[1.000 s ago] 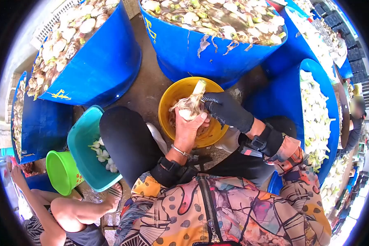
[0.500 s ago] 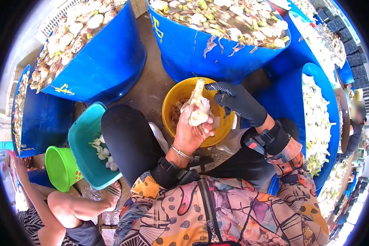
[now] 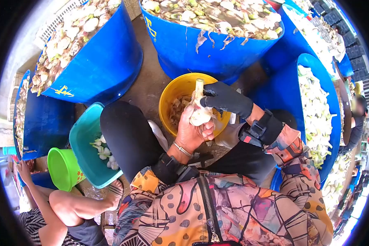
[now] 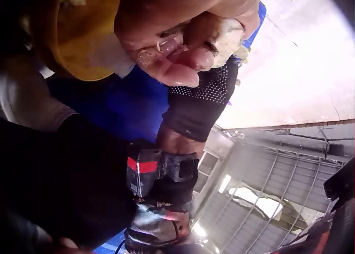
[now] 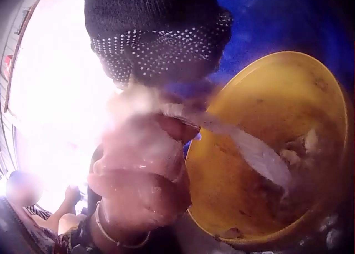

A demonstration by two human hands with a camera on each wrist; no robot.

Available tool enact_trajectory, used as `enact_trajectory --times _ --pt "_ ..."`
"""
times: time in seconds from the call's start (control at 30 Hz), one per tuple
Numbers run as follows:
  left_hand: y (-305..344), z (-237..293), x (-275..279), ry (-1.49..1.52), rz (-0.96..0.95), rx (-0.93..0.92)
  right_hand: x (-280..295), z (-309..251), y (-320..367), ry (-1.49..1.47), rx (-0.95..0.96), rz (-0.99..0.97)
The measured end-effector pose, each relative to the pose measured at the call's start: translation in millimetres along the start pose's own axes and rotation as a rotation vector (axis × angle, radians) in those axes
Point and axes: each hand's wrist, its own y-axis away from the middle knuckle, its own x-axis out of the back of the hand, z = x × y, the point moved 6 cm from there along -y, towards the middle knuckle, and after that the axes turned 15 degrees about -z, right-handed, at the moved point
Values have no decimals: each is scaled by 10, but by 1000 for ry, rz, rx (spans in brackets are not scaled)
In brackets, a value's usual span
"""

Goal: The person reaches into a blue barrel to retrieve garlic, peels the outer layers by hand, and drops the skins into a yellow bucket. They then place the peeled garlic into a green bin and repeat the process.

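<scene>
A garlic bulb [image 3: 201,116] with a thick pale stem pointing up sits in my bare left hand [image 3: 190,133], whose fingers and thumb grip its lower part. My right hand [image 3: 229,99], in a black glove with white grip dots, has its fingers curled at the bulb's neck, pinching the skin there. From between the two hands, a pale strip of garlic skin [image 5: 258,154] hangs down in the right wrist view. Both hands are over a yellow bucket [image 3: 164,102] with papery peelings [image 3: 178,108] inside. The left wrist view shows the bulb partly hidden by my left fingers.
Large blue tubs [image 3: 213,51] full of garlic stand in front and at both sides. Left of my knee is a teal basin [image 3: 80,137] holding several peeled bulbs [image 3: 103,152], beside a green bucket [image 3: 61,166]. Another person's bare legs [image 3: 76,205] are at the lower left.
The loose skin around the bulb has come away, leaving it paler and smoother. My right hand drew back from the stem with spread fingers, then returned to the bulb's neck.
</scene>
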Motion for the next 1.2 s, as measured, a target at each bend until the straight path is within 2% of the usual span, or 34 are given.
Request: enact_trajectory --times 0.1,0.2,0.3,0.4,0.5,0.6,0.63,0.73,0.83,0.9,0.97,1.0,1.1,1.13,1.2 --pt "14 -33 28 38 -24 -8 3 -34 5 212 -38 28" --pt "18 -39 28 -13 23 -11 -10 137 -19 290 50 100" --pt "21 -25 2 -44 72 -52 19 153 34 362 -48 147" --pt "9 -55 -110 -30 -138 -51 -15 84 48 -79 84 92" --pt "26 -144 -290 35 -264 -8 20 314 19 -310 141 158" --pt "2 -146 -274 -12 -305 6 19 68 87 -103 213 101" --pt "6 -141 -279 -20 -305 13 46 114 86 -102 181 130" --pt "5 -67 -129 -83 -14 50 120 366 87 -116 60 257" --pt "17 159 81 -343 269 -198 167 511 88 -82 -124 392" --pt "78 202 46 -504 344 -271 158 534 70 41 -240 409" --pt "117 244 -103 -763 443 -353 54 592 62 -231 -71 384" --pt "134 268 -108 -731 414 -361 20 570 52 -364 15 373" --pt "103 198 -49 -574 208 -243 -2 480 26 -503 110 184" --pt "70 155 -75 -439 43 -173 -4 480 26 -490 102 135" --pt "74 137 -95 -376 -48 -86 -19 473 23 -461 85 37"
